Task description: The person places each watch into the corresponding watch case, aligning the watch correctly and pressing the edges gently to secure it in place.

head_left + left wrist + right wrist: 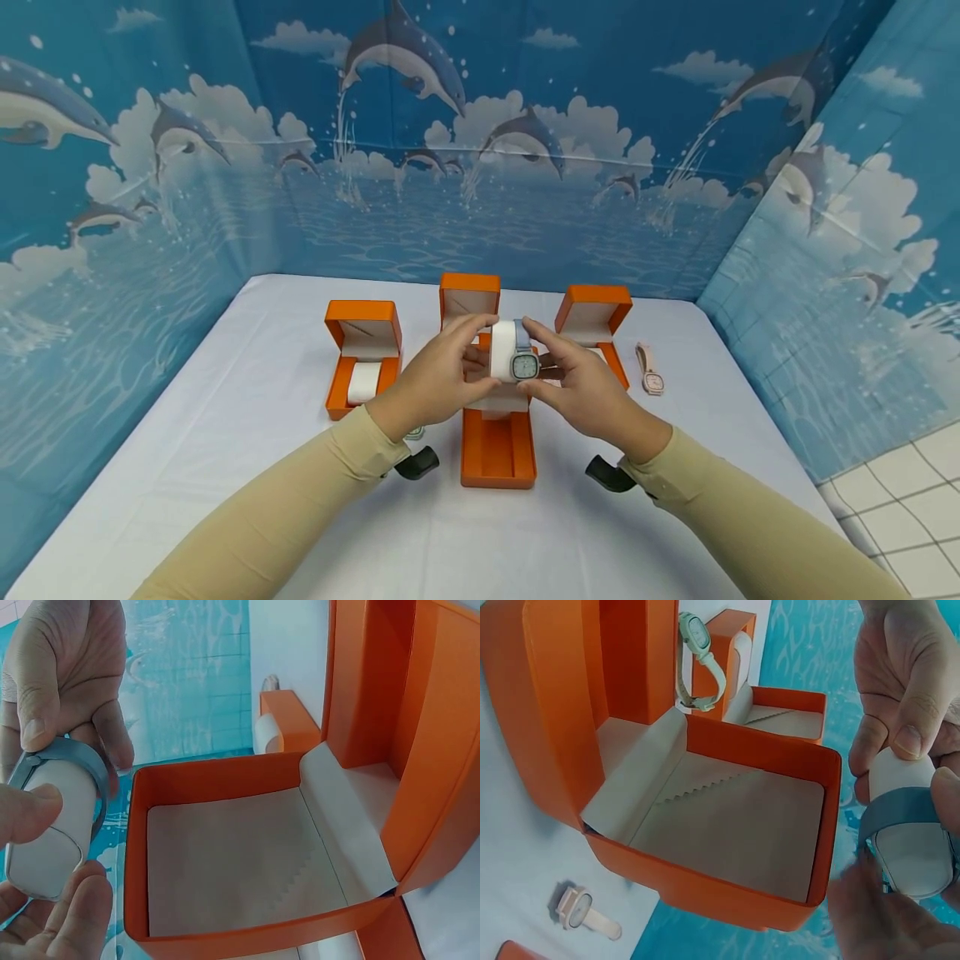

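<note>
Both hands hold a white watch cushion (pixel 502 350) up above an open orange box (pixel 498 482). A watch with a blue-grey strap (pixel 523 365) is wrapped around the cushion near its right end, its square dial facing me. My left hand (pixel 438 371) grips the cushion's left end between thumb and fingers. On the other side my right hand (pixel 592 392) pinches the watch and cushion at the strap. In the right wrist view the blue strap (pixel 900 810) loops around the cushion. The box's tray holds no cushion, and its lid lining (pixel 225 862) is white.
More open orange boxes stand at the left (pixel 363 311), behind the hands (pixel 470 283) and at the right (pixel 600 293). A pink watch (pixel 652 381) lies on the white tablecloth (pixel 285 475) at the right. A pale green watch (pixel 697 634) lies left, partly hidden by my left wrist.
</note>
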`<state>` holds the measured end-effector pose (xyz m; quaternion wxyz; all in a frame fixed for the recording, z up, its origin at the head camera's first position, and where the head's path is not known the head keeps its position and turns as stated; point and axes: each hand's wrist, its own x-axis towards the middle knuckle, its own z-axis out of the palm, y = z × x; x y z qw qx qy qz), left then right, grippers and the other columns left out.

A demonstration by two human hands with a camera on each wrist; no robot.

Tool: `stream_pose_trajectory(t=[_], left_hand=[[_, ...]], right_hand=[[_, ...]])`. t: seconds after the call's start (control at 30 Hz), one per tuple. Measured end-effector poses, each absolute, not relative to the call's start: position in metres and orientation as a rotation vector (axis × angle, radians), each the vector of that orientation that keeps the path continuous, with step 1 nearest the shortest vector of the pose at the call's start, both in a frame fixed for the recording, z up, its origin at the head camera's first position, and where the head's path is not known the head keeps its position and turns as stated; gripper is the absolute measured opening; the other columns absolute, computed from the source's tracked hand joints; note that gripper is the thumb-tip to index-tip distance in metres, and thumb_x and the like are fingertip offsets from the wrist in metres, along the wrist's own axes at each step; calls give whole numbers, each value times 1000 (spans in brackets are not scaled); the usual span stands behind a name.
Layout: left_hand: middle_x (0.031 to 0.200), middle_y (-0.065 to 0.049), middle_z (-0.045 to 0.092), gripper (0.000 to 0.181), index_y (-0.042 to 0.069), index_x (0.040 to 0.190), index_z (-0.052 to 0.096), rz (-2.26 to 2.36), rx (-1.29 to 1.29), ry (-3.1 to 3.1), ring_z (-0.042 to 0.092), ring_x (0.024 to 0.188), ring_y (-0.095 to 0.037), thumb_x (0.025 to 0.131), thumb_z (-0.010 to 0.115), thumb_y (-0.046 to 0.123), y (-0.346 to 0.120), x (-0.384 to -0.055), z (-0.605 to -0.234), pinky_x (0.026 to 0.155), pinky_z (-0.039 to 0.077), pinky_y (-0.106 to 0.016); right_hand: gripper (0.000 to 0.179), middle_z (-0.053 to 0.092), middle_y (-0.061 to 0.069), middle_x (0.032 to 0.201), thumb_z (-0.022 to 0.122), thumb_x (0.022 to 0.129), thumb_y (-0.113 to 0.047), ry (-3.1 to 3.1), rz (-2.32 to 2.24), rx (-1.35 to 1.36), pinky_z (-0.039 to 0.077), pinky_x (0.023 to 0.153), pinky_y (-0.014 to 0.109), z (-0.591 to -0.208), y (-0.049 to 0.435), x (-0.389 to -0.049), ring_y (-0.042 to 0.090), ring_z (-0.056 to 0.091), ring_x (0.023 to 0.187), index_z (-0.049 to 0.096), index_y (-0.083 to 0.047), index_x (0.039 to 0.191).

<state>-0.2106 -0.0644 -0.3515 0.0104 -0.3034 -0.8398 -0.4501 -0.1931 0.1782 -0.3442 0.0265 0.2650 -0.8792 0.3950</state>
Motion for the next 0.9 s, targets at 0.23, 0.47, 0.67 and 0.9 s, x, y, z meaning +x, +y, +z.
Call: stream_pose_trajectory(t=[0.23,0.47,0.67,0.9], left_hand=[[160,-6,41,80,15,161,38,-1413,-965,-2599,70,111,-18,93,81,9,-64,-211,-353,97,61,-29],[159,-7,42,79,13,159,39,-1423,-994,-2576,71,109,-18,92,81,7,-62,-211,-355,97,60,-28],[159,-8,42,79,12,159,39,-1398,-1014,-2587,71,109,-18,93,81,8,-63,-211,-355,98,59,-25],[160,-8,41,79,12,160,38,-1400,-1015,-2589,71,109,-18,93,80,9,-63,-211,-356,98,60,-29]], right_hand=[[87,46,18,162,78,94,-6,-2693,1290,833,60,99,41,-346,177,-193,36,70,125,30,-14,167],[86,41,17,166,79,95,-8,-2701,1347,806,61,98,41,-345,174,-194,35,72,121,31,-15,167],[85,48,16,159,80,94,-10,-2704,1323,804,61,98,46,-347,174,-195,32,74,116,35,-15,165],[80,49,14,158,85,89,-9,-2612,1247,843,60,99,46,-346,174,-194,32,69,122,46,-12,159]])
